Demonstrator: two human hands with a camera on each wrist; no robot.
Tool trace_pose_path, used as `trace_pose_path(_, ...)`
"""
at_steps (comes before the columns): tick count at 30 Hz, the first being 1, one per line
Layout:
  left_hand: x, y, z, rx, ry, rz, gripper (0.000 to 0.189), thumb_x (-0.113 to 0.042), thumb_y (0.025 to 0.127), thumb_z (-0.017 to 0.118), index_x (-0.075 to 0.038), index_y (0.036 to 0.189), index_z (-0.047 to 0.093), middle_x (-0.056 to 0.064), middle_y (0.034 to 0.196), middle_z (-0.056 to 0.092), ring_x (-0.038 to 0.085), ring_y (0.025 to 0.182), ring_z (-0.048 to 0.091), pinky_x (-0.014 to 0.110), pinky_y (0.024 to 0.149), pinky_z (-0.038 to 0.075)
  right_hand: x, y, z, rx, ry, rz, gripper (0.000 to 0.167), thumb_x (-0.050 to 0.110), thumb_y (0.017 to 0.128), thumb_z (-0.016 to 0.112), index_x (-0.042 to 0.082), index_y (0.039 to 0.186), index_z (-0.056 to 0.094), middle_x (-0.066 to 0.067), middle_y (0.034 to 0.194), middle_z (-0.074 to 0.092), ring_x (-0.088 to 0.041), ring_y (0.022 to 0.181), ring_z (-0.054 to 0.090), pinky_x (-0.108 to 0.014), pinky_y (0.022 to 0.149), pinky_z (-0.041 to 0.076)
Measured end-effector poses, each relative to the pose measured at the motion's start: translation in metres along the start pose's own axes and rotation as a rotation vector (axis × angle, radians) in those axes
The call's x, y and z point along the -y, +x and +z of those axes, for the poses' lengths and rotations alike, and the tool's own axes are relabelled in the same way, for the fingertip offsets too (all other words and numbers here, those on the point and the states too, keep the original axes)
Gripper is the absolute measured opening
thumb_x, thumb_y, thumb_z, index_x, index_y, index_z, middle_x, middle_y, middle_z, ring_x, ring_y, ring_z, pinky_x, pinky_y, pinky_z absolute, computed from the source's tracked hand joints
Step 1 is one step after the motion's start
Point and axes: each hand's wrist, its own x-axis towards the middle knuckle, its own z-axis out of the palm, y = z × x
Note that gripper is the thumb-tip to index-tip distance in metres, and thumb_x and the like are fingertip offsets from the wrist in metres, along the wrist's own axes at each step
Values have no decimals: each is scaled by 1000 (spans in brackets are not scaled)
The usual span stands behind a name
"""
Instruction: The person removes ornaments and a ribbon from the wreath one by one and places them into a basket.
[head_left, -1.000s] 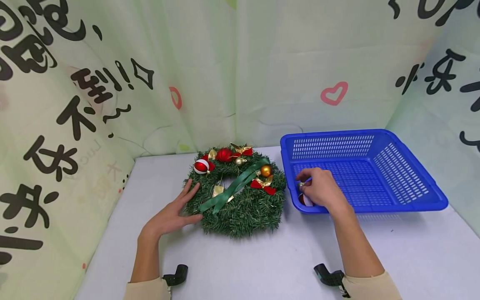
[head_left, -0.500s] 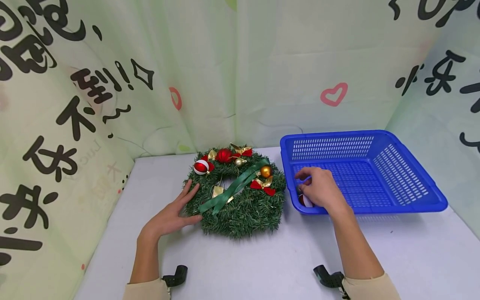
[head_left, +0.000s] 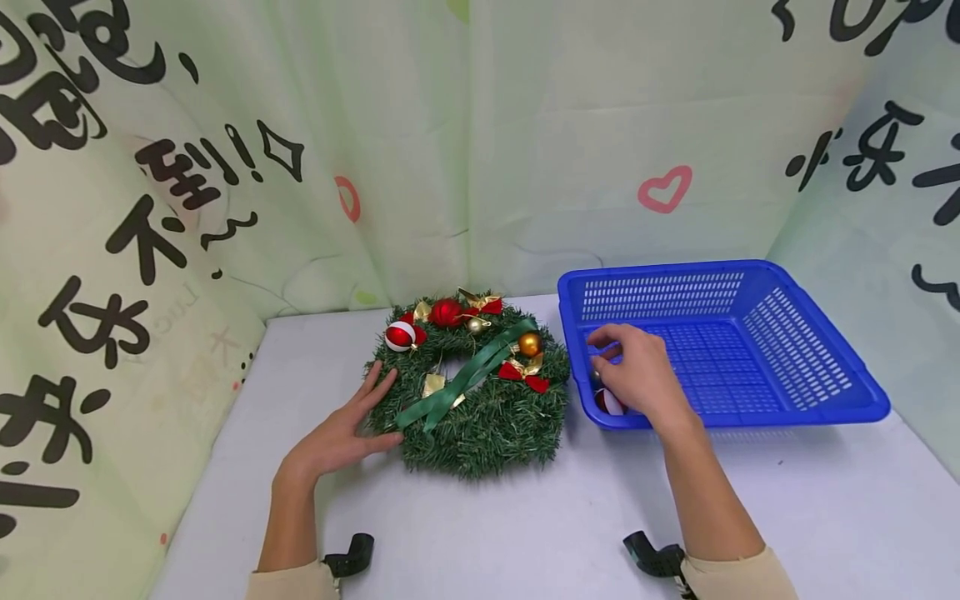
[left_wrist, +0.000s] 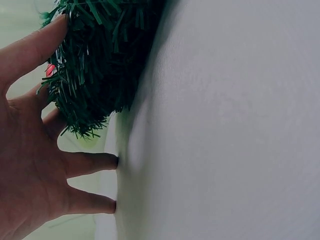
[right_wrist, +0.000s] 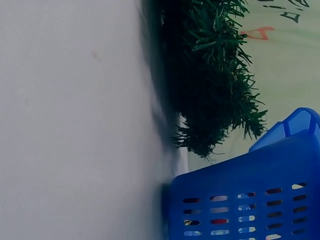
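A green wreath (head_left: pixel 480 442) lies on the white table, trimmed with a dark green ribbon (head_left: pixel 480 371), a red ball (head_left: pixel 447 313), a red-and-white ball (head_left: pixel 401 336), a gold ball (head_left: pixel 529 344) and red-and-gold bows (head_left: pixel 525 373). My left hand (head_left: pixel 341 433) spreads its fingers against the wreath's left side; the left wrist view shows two fingertips (left_wrist: pixel 111 161) on the table. Inside the blue basket's near left corner, my right hand (head_left: pixel 637 375) has bent fingers beside a small silvery thing (head_left: pixel 597 377). Whether it pinches anything is hidden. Below lies a red-and-white ornament (head_left: pixel 610 402).
The blue basket (head_left: pixel 825 414) stands right of the wreath, close to it. Through its slots the right wrist view shows bits of red (right_wrist: pixel 219 221) and other colours. A printed curtain (head_left: pixel 555 167) hangs behind the table and along both sides.
My right hand has risen slightly in the basket's left corner, and less of the small ball by its fingertips shows. My left hand stays against the wreath. The head view shifts slightly.
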Motion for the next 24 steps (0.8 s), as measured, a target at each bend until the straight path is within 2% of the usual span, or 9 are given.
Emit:
trace_pose_path(8, 0, -1, -1, 7, -2, 1, 96, -46, 97, 72, -33, 169, 11, -5, 176, -11, 43, 161, 5, 77, 116, 24, 10, -4, 3, -94, 77, -75, 22, 7, 98, 69, 8, 120, 74, -16, 117, 74, -34, 101, 73, -52, 86, 60)
trace_pose_path(14, 0, -2, 0, 5, 1, 3, 96, -46, 97, 72, -33, 169, 11, -4, 177, -10, 44, 161, 5, 77, 116, 23, 21, -5, 7, -126, 141, -149, 24, 3, 96, 71, 7, 119, 74, -15, 114, 75, -31, 95, 74, -49, 83, 61)
trace_pose_path(18, 0, -1, 0, 6, 1, 11, 95, -46, 97, 72, -34, 169, 11, -4, 177, -10, 44, 161, 6, 77, 116, 23, 28, -7, 11, -134, 161, -190, 25, -1, 94, 72, 7, 118, 74, -14, 115, 74, -30, 96, 73, -47, 84, 61)
trace_pose_path(24, 0, 1, 0, 3, 2, 13, 96, -46, 97, 72, -34, 169, 10, -4, 177, -10, 44, 161, 6, 76, 116, 24, 37, -9, 19, -87, 208, -239, 27, -5, 92, 73, 4, 118, 73, -16, 116, 72, -30, 100, 73, -43, 87, 61)
